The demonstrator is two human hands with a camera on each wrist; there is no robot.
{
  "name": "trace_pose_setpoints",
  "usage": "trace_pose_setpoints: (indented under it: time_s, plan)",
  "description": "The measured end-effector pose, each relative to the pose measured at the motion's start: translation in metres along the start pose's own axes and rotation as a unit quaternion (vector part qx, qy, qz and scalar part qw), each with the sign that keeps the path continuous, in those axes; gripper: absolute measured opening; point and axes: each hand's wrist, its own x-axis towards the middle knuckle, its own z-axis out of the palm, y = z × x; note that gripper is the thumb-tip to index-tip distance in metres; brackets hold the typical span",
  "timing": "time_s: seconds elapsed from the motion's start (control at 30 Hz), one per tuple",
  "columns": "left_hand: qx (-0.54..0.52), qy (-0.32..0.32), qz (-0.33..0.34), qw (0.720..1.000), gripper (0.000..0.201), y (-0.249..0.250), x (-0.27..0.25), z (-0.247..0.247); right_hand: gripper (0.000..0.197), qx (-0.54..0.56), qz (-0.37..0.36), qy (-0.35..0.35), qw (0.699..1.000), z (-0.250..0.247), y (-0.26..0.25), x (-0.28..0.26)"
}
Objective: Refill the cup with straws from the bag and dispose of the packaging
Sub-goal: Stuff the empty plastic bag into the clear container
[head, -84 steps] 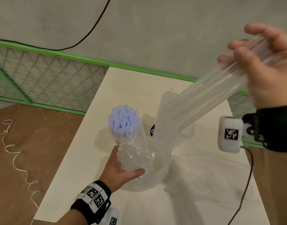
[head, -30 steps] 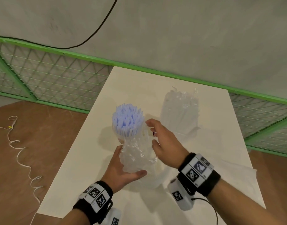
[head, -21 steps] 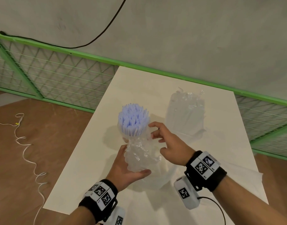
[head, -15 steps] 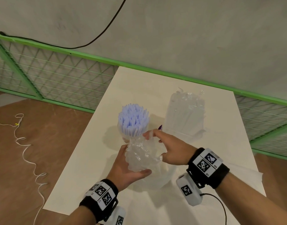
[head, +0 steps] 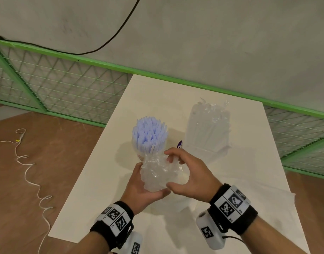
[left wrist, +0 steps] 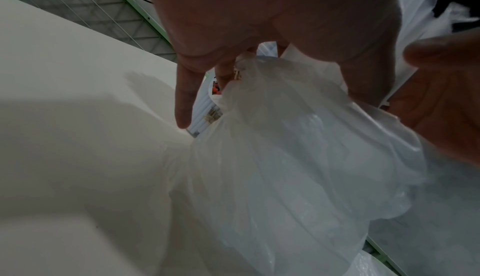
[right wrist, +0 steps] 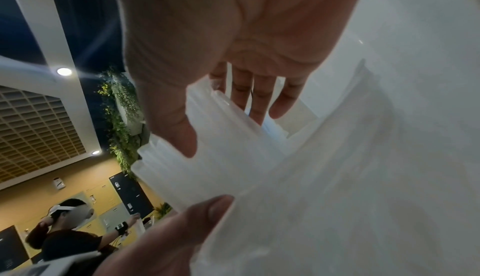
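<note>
left hand [head: 139,187] wraps the crumpled bag [head: 157,173] low down | right hand [head: 192,178] curls round its top and side | blue straws [head: 149,134] poke up (upright) | cup [head: 208,131] stands on the counter [head: 157,99] just beyond

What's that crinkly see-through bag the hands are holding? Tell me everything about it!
The plastic bag is thin, clear and crumpled, bunched down around a bundle of pale lilac straws that stick up out of its open top. It stands upright over the white table. The left hand grips it from below; the right hand pinches its upper edge.
</note>
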Motion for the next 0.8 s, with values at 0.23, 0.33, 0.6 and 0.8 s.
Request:
trace_pose_setpoints:
  time_s: [0.23, 0.33, 0.6, 0.8]
  plan:
    - [0.006, 0.0, -0.006, 1.0, 0.076, 0.0, -0.001, -0.001, 0.047, -0.007, -0.041, 0.08, 0.996, 0.008, 0.001, -0.002]
    - [0.018, -0.005, -0.002, 1.0, 0.079, -0.001, 0.0, -0.001, 0.04, -0.018, -0.051, 0.106, 0.993, 0.012, -0.001, -0.002]
    - [0.032, 0.001, -0.003, 0.999, 0.078, 0.001, -0.001, 0.0, 0.042, 0.002, -0.032, 0.121, 0.992, 0.019, -0.007, -0.001]
    - [0.038, 0.004, 0.0, 0.999, 0.076, 0.003, -0.001, 0.003, 0.028, -0.057, -0.082, 0.149, 0.984, 0.018, -0.004, 0.0]
